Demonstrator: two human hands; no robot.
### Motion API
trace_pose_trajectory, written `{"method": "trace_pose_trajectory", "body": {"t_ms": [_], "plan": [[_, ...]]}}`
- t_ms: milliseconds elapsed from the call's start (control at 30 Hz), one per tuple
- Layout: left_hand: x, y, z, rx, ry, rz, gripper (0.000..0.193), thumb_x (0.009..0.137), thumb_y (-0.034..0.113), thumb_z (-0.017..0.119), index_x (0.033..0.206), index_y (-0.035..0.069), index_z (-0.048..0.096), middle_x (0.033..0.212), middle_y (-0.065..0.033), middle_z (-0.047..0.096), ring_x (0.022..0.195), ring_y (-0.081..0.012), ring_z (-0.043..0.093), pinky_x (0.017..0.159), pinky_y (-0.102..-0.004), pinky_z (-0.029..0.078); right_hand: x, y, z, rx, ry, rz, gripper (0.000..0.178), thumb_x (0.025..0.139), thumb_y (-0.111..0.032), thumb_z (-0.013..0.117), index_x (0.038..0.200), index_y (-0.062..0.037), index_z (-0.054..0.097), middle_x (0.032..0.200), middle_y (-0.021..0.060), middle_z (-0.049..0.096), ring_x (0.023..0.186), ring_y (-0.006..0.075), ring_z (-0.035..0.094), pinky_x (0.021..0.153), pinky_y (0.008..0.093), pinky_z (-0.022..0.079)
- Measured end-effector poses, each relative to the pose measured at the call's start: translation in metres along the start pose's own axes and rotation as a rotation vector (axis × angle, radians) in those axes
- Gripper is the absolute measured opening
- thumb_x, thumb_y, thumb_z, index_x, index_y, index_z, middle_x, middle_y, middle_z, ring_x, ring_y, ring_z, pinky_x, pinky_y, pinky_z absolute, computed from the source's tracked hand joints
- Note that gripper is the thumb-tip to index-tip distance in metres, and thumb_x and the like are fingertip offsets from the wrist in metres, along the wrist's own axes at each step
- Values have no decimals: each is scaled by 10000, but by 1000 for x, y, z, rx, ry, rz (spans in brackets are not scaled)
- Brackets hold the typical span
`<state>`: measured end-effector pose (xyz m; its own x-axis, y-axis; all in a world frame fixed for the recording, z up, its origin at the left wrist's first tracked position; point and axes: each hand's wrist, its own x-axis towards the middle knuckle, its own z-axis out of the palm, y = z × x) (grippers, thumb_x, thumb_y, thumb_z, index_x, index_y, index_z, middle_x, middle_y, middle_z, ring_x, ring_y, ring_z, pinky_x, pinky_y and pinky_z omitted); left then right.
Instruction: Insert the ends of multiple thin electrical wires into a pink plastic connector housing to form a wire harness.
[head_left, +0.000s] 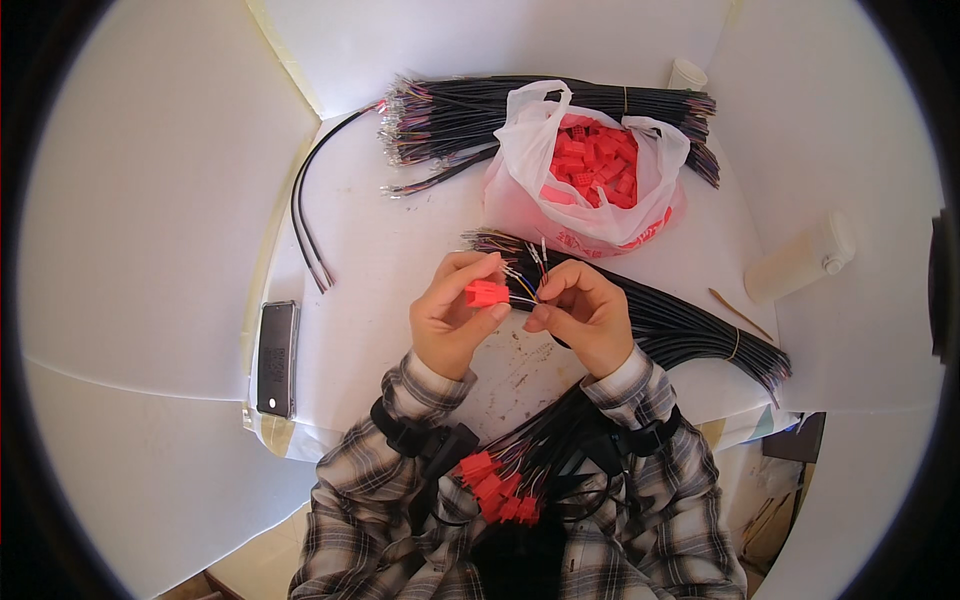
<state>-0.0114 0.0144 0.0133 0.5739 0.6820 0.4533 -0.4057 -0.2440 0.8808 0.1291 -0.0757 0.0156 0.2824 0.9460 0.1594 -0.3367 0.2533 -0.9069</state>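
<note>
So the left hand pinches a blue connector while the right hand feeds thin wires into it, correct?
Not quite: the connector is red, not blue. The head view shows the left hand pinching it while the right hand brings the thin wires to it.

A small red plastic connector (486,293) is pinched at the fingers of the left hand (455,315), lying roughly level with its open end turned toward three o'clock. Just beside it, at three o'clock, the right hand (585,315) holds a black cable (522,285) whose thin coloured wires fan out at the tip, some meeting the connector, others pointing toward twelve o'clock. Both sit just above the white worktop (370,260), near its middle.
</note>
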Motion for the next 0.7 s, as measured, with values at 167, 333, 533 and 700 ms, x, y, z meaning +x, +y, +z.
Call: {"method": "trace_pose_trajectory", "body": {"t_ms": [167,333,533,700], "plan": [[0,2,5,41,40,46,411,705,-21,599,1107,-6,517,1078,-110,473,931,-182,507,825,-287,406,-1,-2,2,-37,7,24,165,751,48,585,884,1,499,786,43,550,689,99,567,637,218,477],[0,6,5,48,12,70,407,711,-91,573,1108,-22,510,1064,-103,468,933,-169,500,821,-276,396,-1,-4,4,-51,19,32,169,753,49,588,896,4,509,791,43,560,685,93,564,630,213,476],[-1,3,4,16,36,7,373,708,-86,580,1071,-21,524,1022,-92,479,909,-154,499,806,-262,396,1,-3,5,-162,27,-83,100,747,57,588,828,38,532,828,43,504,690,96,562,619,204,468],[-1,2,2,30,31,7,344,710,-49,590,1047,-17,528,998,-83,487,900,-148,488,798,-250,388,2,-2,4,-210,-9,-66,64,752,36,580,791,27,531,836,46,462,688,94,541,599,208,461]]}}
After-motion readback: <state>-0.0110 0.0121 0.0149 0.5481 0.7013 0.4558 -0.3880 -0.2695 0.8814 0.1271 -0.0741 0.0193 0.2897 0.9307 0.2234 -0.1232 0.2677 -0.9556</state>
